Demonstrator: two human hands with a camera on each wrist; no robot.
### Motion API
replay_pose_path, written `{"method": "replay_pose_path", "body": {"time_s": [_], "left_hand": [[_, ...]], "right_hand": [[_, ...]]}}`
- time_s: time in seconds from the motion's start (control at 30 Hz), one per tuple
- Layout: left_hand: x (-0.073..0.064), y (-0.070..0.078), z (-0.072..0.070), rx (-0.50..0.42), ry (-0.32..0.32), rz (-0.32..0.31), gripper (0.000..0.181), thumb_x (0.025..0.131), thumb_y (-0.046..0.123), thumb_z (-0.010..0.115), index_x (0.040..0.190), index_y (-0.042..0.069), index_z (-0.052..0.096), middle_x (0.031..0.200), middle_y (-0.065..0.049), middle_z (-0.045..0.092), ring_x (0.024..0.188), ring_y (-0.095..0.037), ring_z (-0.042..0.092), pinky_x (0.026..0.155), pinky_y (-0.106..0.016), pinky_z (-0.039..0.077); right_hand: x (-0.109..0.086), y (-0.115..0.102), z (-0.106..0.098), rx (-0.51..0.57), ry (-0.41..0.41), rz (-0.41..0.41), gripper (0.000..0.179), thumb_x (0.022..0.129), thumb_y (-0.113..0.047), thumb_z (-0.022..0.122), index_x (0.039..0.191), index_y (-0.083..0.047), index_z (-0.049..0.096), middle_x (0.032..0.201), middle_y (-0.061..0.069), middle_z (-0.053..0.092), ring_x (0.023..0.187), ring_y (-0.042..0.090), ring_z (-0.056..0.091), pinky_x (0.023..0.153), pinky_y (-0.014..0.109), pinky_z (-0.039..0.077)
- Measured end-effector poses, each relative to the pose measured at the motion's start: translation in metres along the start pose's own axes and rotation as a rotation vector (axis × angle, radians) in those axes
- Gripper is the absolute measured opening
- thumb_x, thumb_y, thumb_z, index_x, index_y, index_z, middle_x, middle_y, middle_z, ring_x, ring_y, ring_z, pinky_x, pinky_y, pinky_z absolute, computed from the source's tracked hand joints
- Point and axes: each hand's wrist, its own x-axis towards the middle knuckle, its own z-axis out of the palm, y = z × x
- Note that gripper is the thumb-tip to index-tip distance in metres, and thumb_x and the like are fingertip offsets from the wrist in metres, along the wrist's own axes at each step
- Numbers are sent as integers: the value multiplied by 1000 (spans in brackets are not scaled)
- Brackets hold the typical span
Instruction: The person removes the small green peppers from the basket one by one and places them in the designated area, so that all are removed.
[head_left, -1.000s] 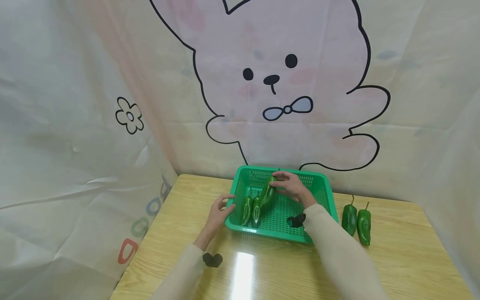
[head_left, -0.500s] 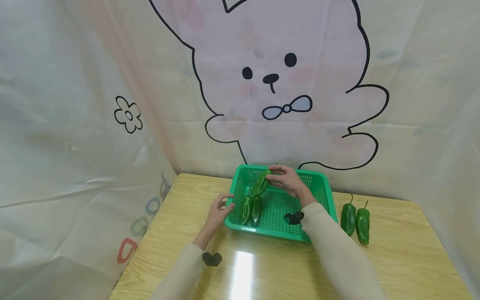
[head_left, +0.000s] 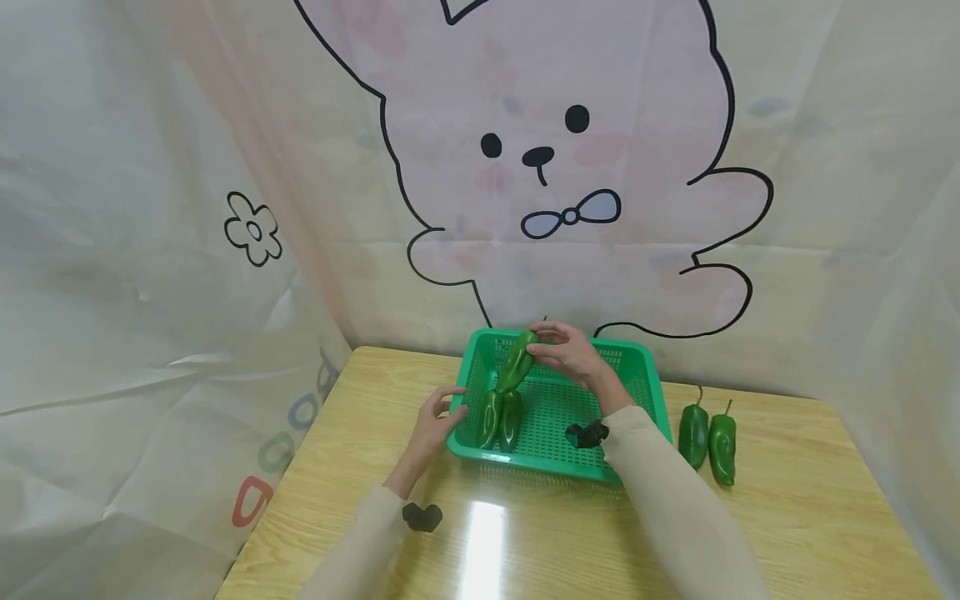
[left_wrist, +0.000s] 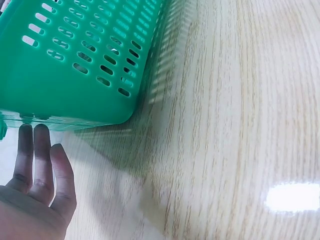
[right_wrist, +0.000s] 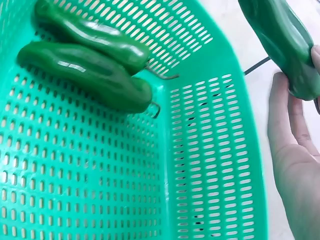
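Note:
My right hand [head_left: 576,358] pinches a long green chili pepper [head_left: 516,364] by its stem end, over the back left of a green plastic basket [head_left: 543,467]. The held pepper slants, its lower tip close to two others. Those two, a left pepper [head_left: 490,419] and a right pepper [head_left: 510,422], lie side by side in the basket's left part. In the right wrist view, the held pepper [right_wrist: 285,45] shows beyond the basket rim. My left hand [head_left: 430,429] is at the basket's left side; its fingers [left_wrist: 42,160] reach straight to the outer wall in the left wrist view.
Two more green peppers, one nearer the basket [head_left: 693,435] and one farther right [head_left: 723,450], lie on the wooden table [head_left: 810,500]. A cloth backdrop [head_left: 637,275] with a cartoon animal hangs behind. Another cloth [head_left: 150,375] covers the left side.
My right hand has moved up and slightly left, toward the basket's back, with the pepper. The two peppers in the basket and my left hand stay about where they were.

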Motion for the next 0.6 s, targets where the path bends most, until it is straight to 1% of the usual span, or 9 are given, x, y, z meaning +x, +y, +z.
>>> {"method": "replay_pose_path", "body": {"time_s": [0.13,0.2,0.37,0.47,0.53,0.6], "left_hand": [[1,0,0,3,-1,19,34,101,5,63,134,-1,57,139,-22,52,115,-45,54,88,-59,53],[0,4,0,-1,-6,26,35,100,2,63,134,-5,56,139,-23,51,115,-47,54,88,-63,51],[-7,25,2,-18,-25,23,34,99,0,63,131,-9,56,136,-25,53,112,-45,56,89,-66,50],[-10,31,2,-9,-28,37,33,99,1,63,130,-8,56,135,-26,52,111,-43,57,88,-64,51],[-9,31,2,-15,-32,40,34,99,1,63,130,-9,55,136,-29,51,112,-46,56,88,-65,50],[-8,27,2,-25,-36,31,35,99,0,62,132,-10,54,136,-31,49,113,-49,54,89,-67,49]], "right_hand": [[0,-5,2,22,-5,-10,55,97,3,66,147,6,43,137,23,53,109,29,65,94,46,54],[-1,-7,3,42,-3,-9,54,97,4,65,146,7,43,133,21,57,107,29,66,93,48,54],[-5,-12,5,96,-24,-23,51,97,7,63,144,8,43,126,21,61,106,29,67,96,49,51],[-7,-14,6,130,-34,-36,51,97,8,62,144,9,42,125,22,61,106,29,68,97,48,50],[-8,-16,7,146,-37,-43,53,97,8,62,145,9,40,124,22,61,105,29,68,97,47,51],[-9,-17,7,145,-33,-52,53,97,8,62,145,9,39,124,21,62,105,29,68,96,47,51]]}}
